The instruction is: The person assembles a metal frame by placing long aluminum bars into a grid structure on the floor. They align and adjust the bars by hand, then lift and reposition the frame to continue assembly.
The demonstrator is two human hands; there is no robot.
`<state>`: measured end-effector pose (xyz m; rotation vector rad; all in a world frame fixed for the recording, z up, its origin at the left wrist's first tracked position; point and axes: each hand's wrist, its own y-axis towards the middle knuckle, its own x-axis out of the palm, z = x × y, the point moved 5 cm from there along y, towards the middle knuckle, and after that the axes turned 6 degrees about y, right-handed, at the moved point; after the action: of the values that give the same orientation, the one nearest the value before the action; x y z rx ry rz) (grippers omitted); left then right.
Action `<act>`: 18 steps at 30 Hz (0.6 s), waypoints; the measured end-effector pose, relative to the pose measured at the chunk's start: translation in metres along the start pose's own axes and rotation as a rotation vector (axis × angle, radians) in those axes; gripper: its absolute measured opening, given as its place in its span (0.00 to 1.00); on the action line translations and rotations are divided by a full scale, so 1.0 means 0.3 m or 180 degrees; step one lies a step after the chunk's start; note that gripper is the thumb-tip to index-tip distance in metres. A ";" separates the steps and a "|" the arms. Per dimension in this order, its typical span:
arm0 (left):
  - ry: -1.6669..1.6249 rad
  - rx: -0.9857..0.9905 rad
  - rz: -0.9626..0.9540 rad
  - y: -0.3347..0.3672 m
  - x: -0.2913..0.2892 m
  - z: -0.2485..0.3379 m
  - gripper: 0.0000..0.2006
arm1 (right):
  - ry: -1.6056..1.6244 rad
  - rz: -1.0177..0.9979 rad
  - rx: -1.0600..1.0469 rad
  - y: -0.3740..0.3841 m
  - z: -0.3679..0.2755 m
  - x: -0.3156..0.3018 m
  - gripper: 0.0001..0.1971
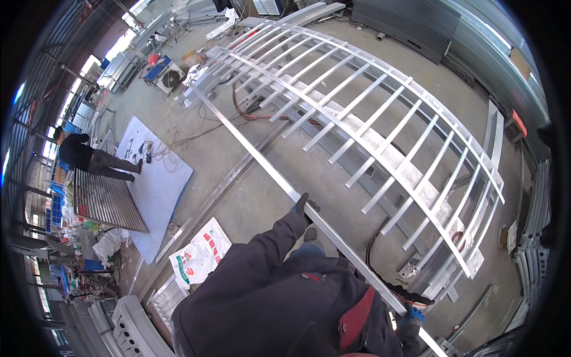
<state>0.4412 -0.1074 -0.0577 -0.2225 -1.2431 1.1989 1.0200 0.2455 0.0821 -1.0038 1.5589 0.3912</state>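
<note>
A long, straight silver metal bar [252,149] runs slantwise past the front of my body, from the far left to the near right. My left hand [305,208], in a dark glove with blue on it, is closed around the bar near its middle. Further down, close to my right side, my right hand [411,313] in a blue glove grips the same bar; my sleeve and the bar hide part of its fingers. Beyond the bar lies a large silver metal fence panel [363,128] with many parallel slats across long rails, raised off the floor on supports.
A white printed sack [201,253] lies left of me beside long metal profiles [214,193] on the floor. Another person [89,156] stands at the left by a pale sheet [157,178] and a slatted panel [107,199]. Hoses [253,116] trail across the floor; dark panels [407,27] stand at the back.
</note>
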 end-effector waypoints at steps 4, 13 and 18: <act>-0.0152 0.0038 -0.0270 0.138 -0.026 0.260 0.18 | 0.0173 -0.0378 -0.0205 0.197 -0.239 0.070 0.39; -0.0046 -0.0085 0.0059 0.449 -0.036 0.662 0.21 | -0.0256 -0.0730 0.0476 0.620 -0.582 0.162 0.28; 0.0480 -0.0092 0.0626 0.576 -0.052 0.777 0.30 | -0.0019 -0.0702 0.0459 0.840 -0.645 0.250 0.27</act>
<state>0.1568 -0.1506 -0.0983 -0.4570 -1.1263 1.3078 0.7069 0.2212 -0.0066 -1.0474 1.4316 0.1265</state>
